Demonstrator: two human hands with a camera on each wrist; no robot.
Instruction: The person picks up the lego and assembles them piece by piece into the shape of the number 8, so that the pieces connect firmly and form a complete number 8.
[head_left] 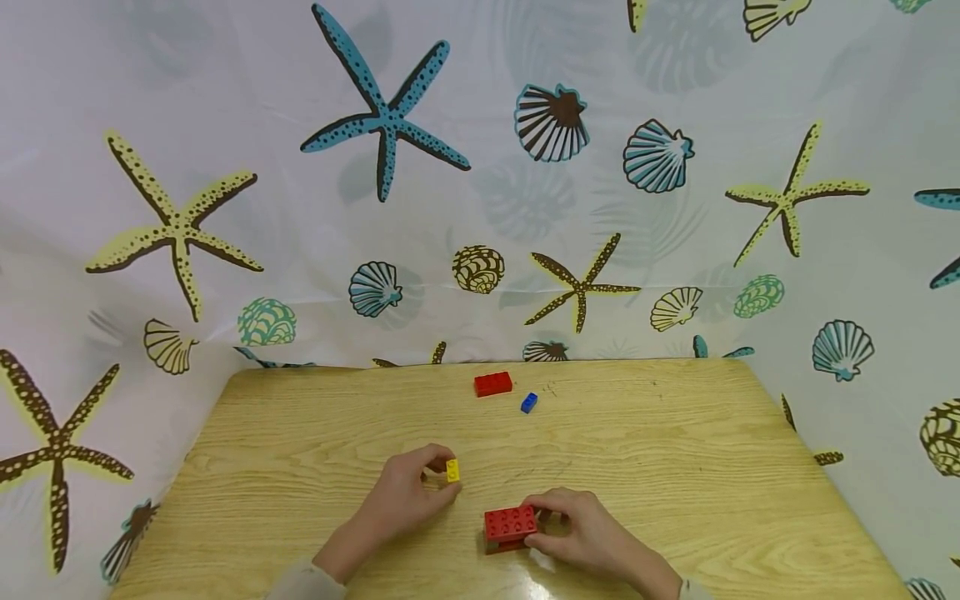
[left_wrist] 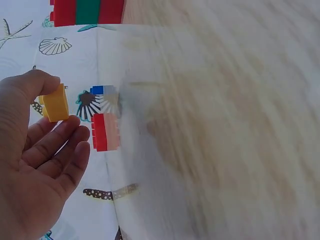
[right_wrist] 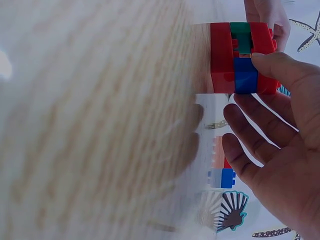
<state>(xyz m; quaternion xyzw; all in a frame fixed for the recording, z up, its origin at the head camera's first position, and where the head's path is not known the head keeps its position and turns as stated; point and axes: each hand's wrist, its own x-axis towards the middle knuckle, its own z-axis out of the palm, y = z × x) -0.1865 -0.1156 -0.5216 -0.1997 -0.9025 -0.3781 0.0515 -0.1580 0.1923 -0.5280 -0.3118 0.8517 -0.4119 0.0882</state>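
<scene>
Between thumb and fingertips my left hand [head_left: 408, 493] pinches a small yellow toy brick [head_left: 452, 471], held a little above the table. My right hand [head_left: 588, 533] grips the right end of a brick stack [head_left: 510, 523] that stands on the table near the front. Seen from the right wrist, the stack has a red brick at bottom and top, with a blue brick [right_wrist: 245, 76] and a green brick [right_wrist: 241, 38] between them. The thumb touches the stack's side near the top; fingers lie along the opposite side. The yellow brick and the stack are apart.
Farther back on the wooden table [head_left: 315, 425] lie a loose red brick [head_left: 492, 384] and a small blue brick [head_left: 528, 403], side by side with a gap. Behind the table's far edge hangs a white cloth [head_left: 465, 208] printed with starfish and shells; it also flanks both sides.
</scene>
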